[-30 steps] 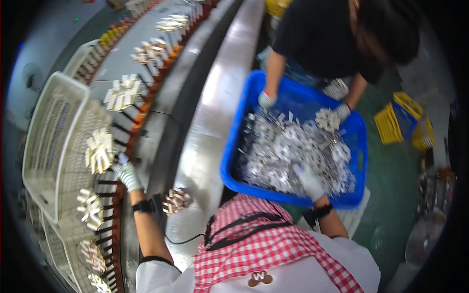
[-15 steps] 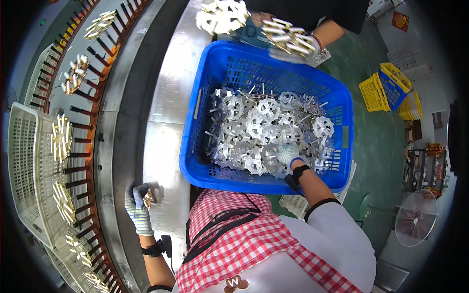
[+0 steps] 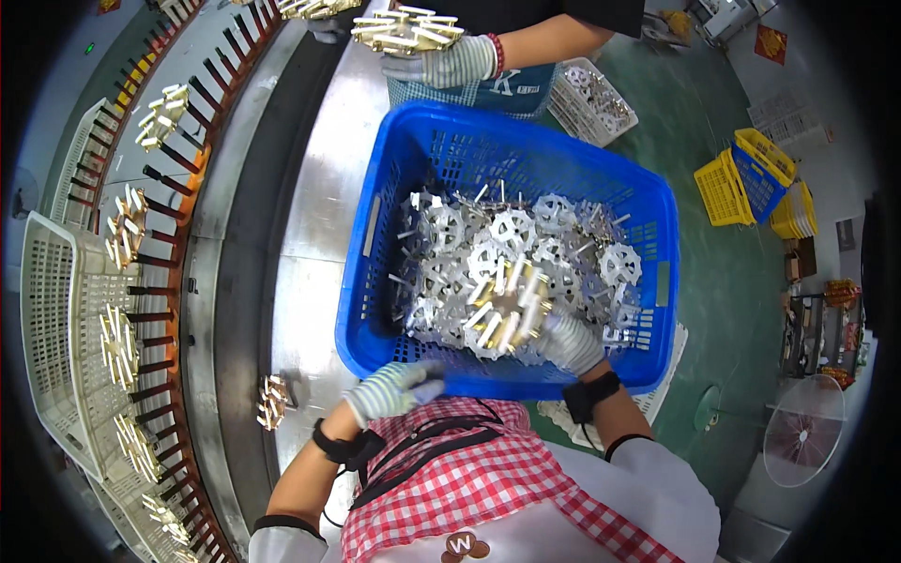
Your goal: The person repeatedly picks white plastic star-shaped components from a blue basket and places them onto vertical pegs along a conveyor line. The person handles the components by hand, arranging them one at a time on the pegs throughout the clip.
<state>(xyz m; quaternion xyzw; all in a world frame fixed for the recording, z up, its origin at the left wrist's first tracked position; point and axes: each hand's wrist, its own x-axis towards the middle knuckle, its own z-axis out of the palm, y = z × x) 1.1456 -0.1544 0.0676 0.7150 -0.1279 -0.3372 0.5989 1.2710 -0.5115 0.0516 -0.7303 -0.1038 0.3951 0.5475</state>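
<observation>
My right hand (image 3: 570,344), in a striped glove, grips a round metal part with white-tipped prongs (image 3: 510,305) and lifts it over the near side of a blue basket (image 3: 507,373). Beneath it, many silvery pronged metal parts (image 3: 513,230) lie heaped in the basket. My left hand (image 3: 389,390), also gloved, is at the basket's near left rim with its fingers apart and nothing visible in them. To its left, a coppery pronged part (image 3: 273,402) rests on the metal ledge (image 3: 310,272).
Along the left runs a rack line (image 3: 183,202) with dark prongs carrying pronged parts (image 3: 119,347). White crates (image 3: 47,328) stand beyond it. Across the basket, a co-worker's gloved hand (image 3: 441,66) holds another pronged part (image 3: 408,30). Yellow baskets (image 3: 723,183) and a fan (image 3: 802,432) stand right.
My left hand has left the coppery part and moved right to the basket. My right hand has raised a part from the heap. Racked parts have shifted nearer; the co-worker's hand has moved left.
</observation>
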